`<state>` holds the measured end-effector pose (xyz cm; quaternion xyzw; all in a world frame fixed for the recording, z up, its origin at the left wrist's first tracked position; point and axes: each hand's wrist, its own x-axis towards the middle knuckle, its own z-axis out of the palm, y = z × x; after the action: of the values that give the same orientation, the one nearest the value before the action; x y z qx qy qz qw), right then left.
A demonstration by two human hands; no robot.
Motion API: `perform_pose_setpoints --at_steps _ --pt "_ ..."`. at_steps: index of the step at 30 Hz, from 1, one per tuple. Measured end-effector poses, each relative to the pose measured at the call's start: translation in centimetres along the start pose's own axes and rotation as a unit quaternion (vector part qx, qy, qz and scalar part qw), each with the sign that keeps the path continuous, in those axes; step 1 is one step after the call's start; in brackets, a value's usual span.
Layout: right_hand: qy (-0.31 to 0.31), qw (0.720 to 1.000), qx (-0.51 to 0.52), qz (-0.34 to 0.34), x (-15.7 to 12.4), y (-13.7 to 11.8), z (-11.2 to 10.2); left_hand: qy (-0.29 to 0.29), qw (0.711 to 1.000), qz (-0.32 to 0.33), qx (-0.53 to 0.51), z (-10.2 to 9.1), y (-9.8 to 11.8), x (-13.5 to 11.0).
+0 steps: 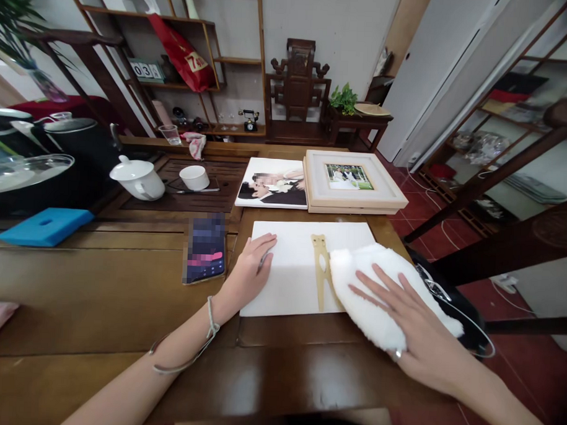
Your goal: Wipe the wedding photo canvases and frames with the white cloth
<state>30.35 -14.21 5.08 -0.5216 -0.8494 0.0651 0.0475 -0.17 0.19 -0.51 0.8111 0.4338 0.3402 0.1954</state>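
Observation:
A white rectangular panel (285, 287) lies flat on the wooden table in front of me. My left hand (254, 264) rests on its left edge, fingers stretched out and holding nothing. On the panel's middle is a flat tan shape (317, 263) with an eared head and two long legs; I cannot tell whether it is loose or printed. A fluffy white cloth (356, 271) covers the panel's right side and reaches past its edge. My right hand (401, 309) presses on this cloth with spread fingers, keeping it under the palm. The thumb is hidden.
Behind the panel lie a photo print (275, 187) and a framed photo (354, 178). A phone (205, 250) is left of my left hand. Farther left are a lidded white cup (138, 179), a small bowl (195, 178) and a blue block (45, 226). A black bag (466, 305) sits at right.

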Motion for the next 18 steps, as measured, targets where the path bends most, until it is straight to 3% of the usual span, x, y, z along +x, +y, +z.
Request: perform_pose_setpoints --at_steps 7,10,14,18 --pt "0.026 0.997 0.068 0.029 7.6 6.2 -0.4 -0.007 1.000 -0.002 0.005 -0.1 0.1 0.0" --pt "0.039 0.995 0.080 0.034 9.9 7.5 -0.3 -0.008 1.000 -0.003 0.004 0.0 0.0 0.0" --pt "0.042 0.998 0.046 0.028 9.4 6.1 0.0 -0.008 1.000 -0.005 0.002 0.0 0.0 0.0" --pt "0.012 1.000 0.015 -0.015 5.1 2.1 0.1 -0.009 1.000 -0.005 0.002 0.0 0.1 0.0"
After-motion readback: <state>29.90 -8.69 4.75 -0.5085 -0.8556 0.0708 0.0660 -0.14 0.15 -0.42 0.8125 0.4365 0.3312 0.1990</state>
